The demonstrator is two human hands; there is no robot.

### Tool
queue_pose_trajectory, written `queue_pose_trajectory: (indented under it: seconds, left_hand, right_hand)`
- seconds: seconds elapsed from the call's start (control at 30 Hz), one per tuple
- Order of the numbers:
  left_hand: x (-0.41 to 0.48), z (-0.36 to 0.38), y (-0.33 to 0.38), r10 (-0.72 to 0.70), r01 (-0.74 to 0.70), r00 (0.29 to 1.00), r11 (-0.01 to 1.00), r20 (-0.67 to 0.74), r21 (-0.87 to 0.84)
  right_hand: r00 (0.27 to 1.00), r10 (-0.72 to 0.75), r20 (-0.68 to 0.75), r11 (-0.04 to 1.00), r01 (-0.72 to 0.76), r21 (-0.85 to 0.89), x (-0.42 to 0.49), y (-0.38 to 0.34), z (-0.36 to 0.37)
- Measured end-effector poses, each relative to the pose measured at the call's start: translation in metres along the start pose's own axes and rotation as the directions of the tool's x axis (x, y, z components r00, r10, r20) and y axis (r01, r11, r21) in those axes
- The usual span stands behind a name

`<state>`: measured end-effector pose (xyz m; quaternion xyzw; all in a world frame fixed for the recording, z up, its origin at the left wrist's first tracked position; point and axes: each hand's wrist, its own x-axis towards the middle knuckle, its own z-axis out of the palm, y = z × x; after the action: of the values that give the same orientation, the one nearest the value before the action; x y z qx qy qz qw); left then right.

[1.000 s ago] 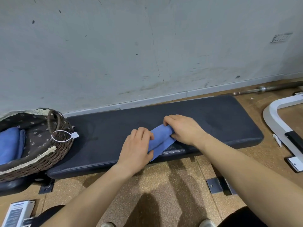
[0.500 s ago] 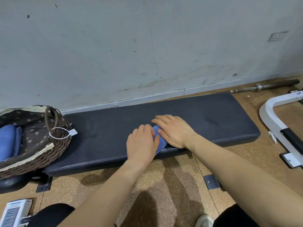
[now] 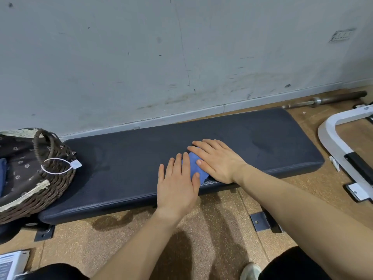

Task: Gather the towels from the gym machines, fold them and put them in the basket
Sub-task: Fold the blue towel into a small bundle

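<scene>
We press one folded blue towel (image 3: 194, 165) flat on the bench (image 3: 121, 168), close to its near edge. Our left hand (image 3: 177, 184) and right hand (image 3: 218, 160) both lie on it, fingers straight, gripping nothing. Dark padding stretches wide on either side of them. One wicker basket (image 3: 54, 174) sits at the bench's left end, a second towel (image 3: 2, 172) inside. One barbell (image 3: 331, 99) lies by the wall.

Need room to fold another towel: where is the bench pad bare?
The bench pad is bare between the basket and the left hand, and from the right hand to its right end. Crowded only mid front edge, where both hands press the blue towel.
</scene>
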<state>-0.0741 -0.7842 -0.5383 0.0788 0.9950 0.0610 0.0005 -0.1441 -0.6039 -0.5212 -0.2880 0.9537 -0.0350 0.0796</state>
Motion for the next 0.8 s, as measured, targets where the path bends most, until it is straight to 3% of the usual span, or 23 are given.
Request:
queue_pose_trajectory:
  seconds: [0.2,0.27,0.33,0.43,0.53,0.6,0.67,0.8]
  left_hand:
    - [0.015,-0.039,-0.01,-0.022,0.048,0.978,0.991,0.207,-0.124]
    - [0.032,-0.058,-0.019,-0.056,0.162,0.923,0.954,0.381,-0.253]
    - [0.048,-0.071,-0.032,-0.028,0.21,0.887,0.913,0.461,-0.349]
    - [0.065,-0.079,-0.054,0.009,0.177,0.893,0.912,0.45,-0.37]
    - [0.067,-0.072,-0.065,0.05,0.09,0.908,0.946,0.416,-0.312]
    - [0.065,-0.065,-0.063,0.13,-0.039,0.938,0.961,0.32,-0.274]
    - [0.062,-0.059,-0.056,0.186,-0.12,0.948,0.961,0.26,-0.248]
    - [0.055,-0.035,-0.052,0.117,-0.066,0.975,0.964,0.189,-0.256]
  right_hand:
    - [0.99,0.054,0.132,0.998,-0.051,-0.026,0.0,-0.009,-0.037]
    - [0.974,0.087,0.208,0.992,-0.104,0.076,0.002,-0.009,-0.049]
    - [0.958,0.121,0.26,0.948,-0.19,0.257,0.006,-0.012,-0.052]
    - [0.946,0.217,0.241,0.847,-0.305,0.435,0.012,-0.022,-0.05]
    - [0.956,0.26,0.137,0.92,-0.288,0.267,0.014,-0.038,-0.04]
    - [0.976,0.216,-0.02,0.964,-0.21,0.165,0.016,-0.05,-0.031]
    - [0.98,0.18,-0.08,0.975,-0.167,0.144,0.017,-0.056,-0.019]
    - [0.974,0.196,-0.11,0.967,-0.173,0.189,0.014,-0.047,0.005]
